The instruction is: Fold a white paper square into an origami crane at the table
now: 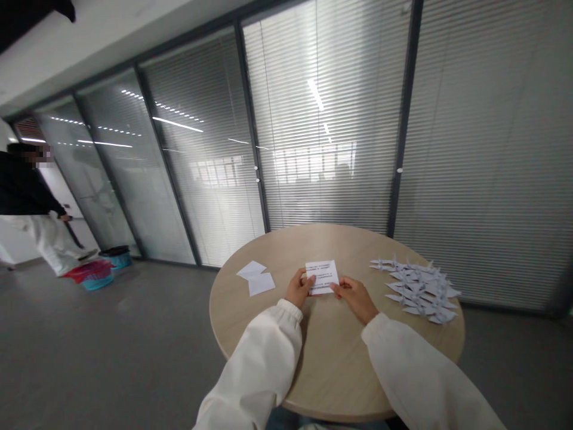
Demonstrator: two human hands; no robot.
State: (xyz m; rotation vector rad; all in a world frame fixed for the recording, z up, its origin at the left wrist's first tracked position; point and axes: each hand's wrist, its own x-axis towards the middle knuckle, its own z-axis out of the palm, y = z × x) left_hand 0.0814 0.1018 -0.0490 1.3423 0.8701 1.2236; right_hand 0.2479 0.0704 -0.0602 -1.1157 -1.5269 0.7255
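Baggy white fabric sleeves up front; left hand and right hand both pinching a square white printed paper over the round beige wood-look table, nearer its far edge. Imo, align edges before pressing.

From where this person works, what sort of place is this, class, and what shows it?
Probably an office or similar workplace: tall glass partitions with blinds, a round table, and lined bins on the floor.

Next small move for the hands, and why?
Probably make a fold in the printed paper: the left hand and right hand hold it at opposite sides, it looks flat, and folded paper shapes lie to the right.
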